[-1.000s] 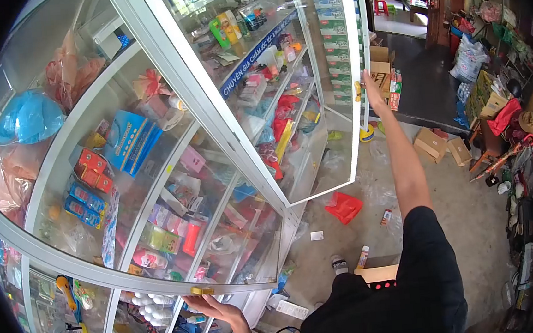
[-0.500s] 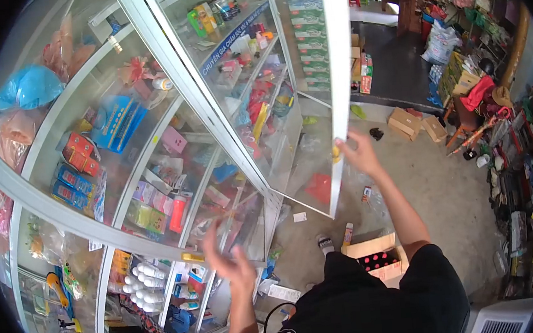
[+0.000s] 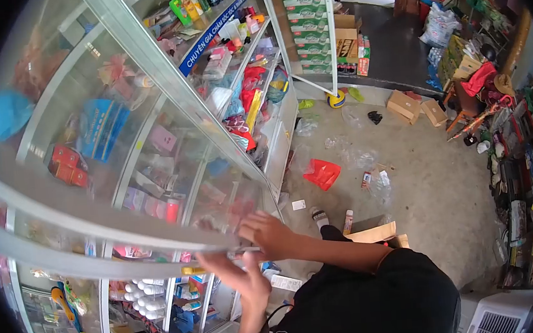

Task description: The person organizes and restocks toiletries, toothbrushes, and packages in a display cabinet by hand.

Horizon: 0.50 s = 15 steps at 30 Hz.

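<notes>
Glass door (image 3: pixel 112 217) of the tall display cabinet (image 3: pixel 274 143) fills the left of the head view, swung out from the shelves and slanting from the upper left down to its lower corner near the middle of the picture. The right hand (image 3: pixel 271 232) sits on that lower corner, fingers (image 3: pixel 251 226) curled and clamped over the edge of the frame. The left hand (image 3: pixel 242 281) is just below it, under the door's bottom rail and blurred; its fingers are spread apart, and whether they touch the rail cannot be told. Behind the glass the shelves carry packets, small boxes and a blue box (image 3: pixel 99 127), with a row of white bottles (image 3: pixel 143 296) on a low shelf at the near left. Farther right a blue strip with white lettering (image 3: pixel 216 28) runs along a shelf edge. A second glass door (image 3: pixel 330 34) stands open at the far end, with stacked green and white cartons (image 3: pixel 303 20) behind it and a yellow ball (image 3: pixel 335 100) at its foot. On the floor (image 3: pixel 433 183) lie a red bag (image 3: pixel 321 174), well apart from the hands, and cardboard boxes (image 3: pixel 404 105) at the far right. An open cardboard box (image 3: pixel 377 233) sits beside the person's foot (image 3: pixel 318 216).
</notes>
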Available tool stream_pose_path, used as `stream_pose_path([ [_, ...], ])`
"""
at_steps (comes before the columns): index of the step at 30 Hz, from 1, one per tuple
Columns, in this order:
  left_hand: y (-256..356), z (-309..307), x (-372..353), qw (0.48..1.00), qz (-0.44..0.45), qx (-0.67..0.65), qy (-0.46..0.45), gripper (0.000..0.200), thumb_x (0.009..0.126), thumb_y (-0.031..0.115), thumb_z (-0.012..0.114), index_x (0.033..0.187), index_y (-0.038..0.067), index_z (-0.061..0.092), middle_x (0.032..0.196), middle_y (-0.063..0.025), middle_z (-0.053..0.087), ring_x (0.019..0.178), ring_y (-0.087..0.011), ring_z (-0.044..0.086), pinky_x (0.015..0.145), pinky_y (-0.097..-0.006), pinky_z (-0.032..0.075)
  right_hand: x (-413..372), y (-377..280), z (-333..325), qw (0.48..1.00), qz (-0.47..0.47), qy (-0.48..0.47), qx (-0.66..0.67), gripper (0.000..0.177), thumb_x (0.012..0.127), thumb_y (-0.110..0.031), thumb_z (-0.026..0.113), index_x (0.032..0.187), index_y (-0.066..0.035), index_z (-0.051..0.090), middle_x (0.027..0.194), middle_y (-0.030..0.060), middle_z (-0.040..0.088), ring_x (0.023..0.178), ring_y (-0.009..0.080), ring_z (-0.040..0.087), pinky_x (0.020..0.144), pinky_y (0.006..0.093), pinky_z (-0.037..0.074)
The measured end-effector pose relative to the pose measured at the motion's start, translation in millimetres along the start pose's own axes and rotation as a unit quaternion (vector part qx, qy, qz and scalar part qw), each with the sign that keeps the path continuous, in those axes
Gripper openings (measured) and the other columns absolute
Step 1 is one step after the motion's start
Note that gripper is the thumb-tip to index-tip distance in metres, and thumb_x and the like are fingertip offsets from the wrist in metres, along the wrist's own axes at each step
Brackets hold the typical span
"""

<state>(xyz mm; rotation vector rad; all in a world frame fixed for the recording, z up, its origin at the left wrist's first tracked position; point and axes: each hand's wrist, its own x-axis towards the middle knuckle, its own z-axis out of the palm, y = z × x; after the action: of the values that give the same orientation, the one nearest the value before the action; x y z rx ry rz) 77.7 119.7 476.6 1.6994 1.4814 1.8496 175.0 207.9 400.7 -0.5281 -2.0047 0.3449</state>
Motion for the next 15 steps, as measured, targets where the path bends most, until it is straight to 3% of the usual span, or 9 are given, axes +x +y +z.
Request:
stream_pose_path([
  [1, -8, 1, 7, 0.999, 0.028, -0.005, 0.029, 0.094, 0.098, 0.027, 0.061, 0.162, -0.001, 0.0, 0.161, -0.0345, 0.027, 0.149, -0.0492, 0.032, 0.121, -0.0576, 0.024, 7, 11, 0, 0.998, -0.046, 0.006, 0.035, 0.031, 0.083, -0.031, 0.08, 0.097, -0.008, 0.065, 0.105, 0.009, 0.065, 0.099, 0.0298, 0.062, 0.084, 0.0435, 0.045],
  [3, -18, 0, 17, 0.994, 0.042, 0.054, 0.09, 0.091, 0.099, 0.037, 0.057, 0.162, 0.002, 0.002, 0.162, -0.0341, 0.024, 0.148, -0.0511, 0.033, 0.121, -0.0598, 0.026, 17, 58, -13, 0.995, 0.015, -0.026, 0.1, 0.022, 0.091, -0.028, 0.072, 0.097, -0.008, 0.067, 0.099, 0.0081, 0.067, 0.094, 0.0289, 0.065, 0.085, 0.0428, 0.048],
  [5, -53, -3, 21, 0.972, 0.086, 0.113, 0.187, 0.093, 0.098, 0.041, 0.058, 0.161, -0.001, 0.004, 0.162, -0.0322, 0.026, 0.147, -0.0495, 0.035, 0.121, -0.0595, 0.028, 23, 145, -11, 0.987, 0.093, -0.028, 0.129, 0.019, 0.094, -0.026, 0.069, 0.098, -0.008, 0.068, 0.094, 0.0083, 0.068, 0.09, 0.0289, 0.067, 0.085, 0.0427, 0.051],
  [7, -56, -2, 33, 0.943, 0.074, 0.197, 0.256, 0.095, 0.097, 0.044, 0.06, 0.16, -0.004, 0.008, 0.162, -0.0304, 0.028, 0.148, -0.0462, 0.035, 0.121, -0.0589, 0.029, 58, 247, -13, 0.976, 0.166, 0.044, 0.132, 0.016, 0.095, -0.023, 0.069, 0.099, -0.008, 0.069, 0.09, 0.009, 0.07, 0.087, 0.028, 0.069, 0.084, 0.0413, 0.053],
  [8, -57, 0, 41, 0.919, 0.082, 0.25, 0.294, 0.095, 0.097, 0.046, 0.061, 0.159, -0.007, 0.012, 0.161, -0.0296, 0.03, 0.145, -0.0427, 0.041, 0.119, -0.0567, 0.033, 83, 306, -11, 0.961, 0.218, 0.048, 0.16, 0.018, 0.097, -0.024, 0.066, 0.1, -0.006, 0.067, 0.097, 0.012, 0.068, 0.085, 0.0337, 0.069, 0.075, 0.042, 0.054],
  [9, -64, 2, 46, 0.895, 0.083, 0.286, 0.333, 0.093, 0.1, 0.052, 0.055, 0.163, -0.001, 0.011, 0.166, -0.0272, 0.025, 0.149, -0.0472, 0.034, 0.123, -0.0636, 0.025, 123, 347, -23, 0.963, 0.225, 0.082, 0.122, 0.021, 0.097, -0.026, 0.066, 0.103, -0.005, 0.067, 0.096, 0.0136, 0.068, 0.089, 0.0337, 0.069, 0.079, 0.0431, 0.053],
  [10, -60, 5, 56, 0.873, 0.068, 0.335, 0.348, 0.094, 0.099, 0.05, 0.057, 0.164, 0.001, 0.009, 0.166, -0.0251, 0.025, 0.15, -0.0472, 0.032, 0.123, -0.0644, 0.023, 158, 410, -21, 0.974, 0.192, 0.101, 0.066, 0.026, 0.097, -0.027, 0.066, 0.11, -0.005, 0.066, 0.099, 0.0148, 0.068, 0.094, 0.034, 0.068, 0.084, 0.043, 0.053],
  [11, -54, 4, 58, 0.848, 0.061, 0.401, 0.342, 0.086, 0.098, 0.046, 0.061, 0.159, 0.0, 0.02, 0.162, -0.0238, 0.032, 0.148, -0.0458, 0.036, 0.122, -0.0643, 0.025, 194, 463, -20, 0.978, 0.187, 0.097, -0.006, 0.034, 0.097, -0.03, 0.067, 0.12, -0.006, 0.064, 0.11, 0.0183, 0.065, 0.105, 0.0361, 0.064, 0.089, 0.045, 0.051],
  [15, -55, 31, 67, 0.79, 0.127, 0.477, 0.363, 0.087, 0.104, 0.031, 0.059, 0.164, -0.002, 0.006, 0.168, -0.0299, 0.019, 0.153, -0.0481, 0.025, 0.122, -0.0653, 0.023, 347, 610, -19, 0.974, 0.144, 0.076, -0.159, 0.083, 0.084, -0.056, 0.075, 0.147, -0.008, 0.051, 0.139, 0.026, 0.054, 0.13, 0.0466, 0.051, 0.112, 0.0576, 0.038],
])
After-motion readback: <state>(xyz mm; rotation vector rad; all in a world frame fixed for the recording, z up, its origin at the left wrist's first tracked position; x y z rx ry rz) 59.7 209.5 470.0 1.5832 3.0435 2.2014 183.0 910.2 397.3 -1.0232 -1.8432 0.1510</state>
